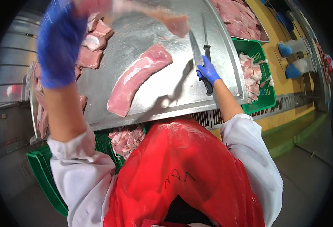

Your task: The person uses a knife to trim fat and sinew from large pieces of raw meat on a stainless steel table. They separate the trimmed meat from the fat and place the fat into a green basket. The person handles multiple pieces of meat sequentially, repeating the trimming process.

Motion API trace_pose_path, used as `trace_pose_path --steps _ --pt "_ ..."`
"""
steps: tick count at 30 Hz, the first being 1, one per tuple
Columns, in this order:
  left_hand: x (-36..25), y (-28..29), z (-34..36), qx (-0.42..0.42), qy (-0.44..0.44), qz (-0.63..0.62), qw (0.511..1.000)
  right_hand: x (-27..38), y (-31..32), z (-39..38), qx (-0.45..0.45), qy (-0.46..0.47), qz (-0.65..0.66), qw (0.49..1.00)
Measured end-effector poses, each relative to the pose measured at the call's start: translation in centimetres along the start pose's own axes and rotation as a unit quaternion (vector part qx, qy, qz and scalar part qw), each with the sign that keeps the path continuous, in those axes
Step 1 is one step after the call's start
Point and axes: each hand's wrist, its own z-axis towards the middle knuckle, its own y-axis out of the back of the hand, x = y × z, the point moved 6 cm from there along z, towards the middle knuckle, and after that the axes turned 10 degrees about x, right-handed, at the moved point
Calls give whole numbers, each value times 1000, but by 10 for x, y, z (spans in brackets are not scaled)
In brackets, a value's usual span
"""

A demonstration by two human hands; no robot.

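Observation:
My left hand (58, 47), in a blue glove, is raised at the upper left, gripping a motion-blurred meat strip (176, 24) that stretches across the top of the steel table (143, 36). My right hand (208, 70), also gloved in blue, grips a black-handled knife (196, 47) at the table's right side. Beside it lies a thin rod-like tool (206, 49) with a black handle, partly hidden by that hand. A long pink meat piece (136, 75) rests diagonally mid-table. Several cut pieces (90, 56) are piled along the left edge, partly behind my left arm.
A meat tray (236, 17) sits at top right, above a green crate (266, 94) of trimmings. Another green crate (38, 162) with trimmings stands below the table. Blue-and-white bundles (293, 70) are on a rack at right, beside a green floor ledge (287, 140).

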Motion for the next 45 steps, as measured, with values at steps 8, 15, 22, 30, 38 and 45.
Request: trace_pose_path --steps 8,15,22,30,38,45 --pt "92 -282 -237 374 180 -40 909 2 74 -69 -13 36 -48 998" --pt "43 -435 -134 304 212 50 927 -16 81 -81 -38 21 -12 999" --pt "35 -413 -186 248 90 66 962 -13 52 -109 27 135 -334 932" --pt "71 -421 -187 363 251 96 892 27 46 -60 23 48 -423 905" --pt "61 -410 -197 399 327 14 856 1 13 -124 87 23 -424 901" --pt "24 -418 -204 475 262 -6 840 15 -9 -72 -3 97 -443 891"
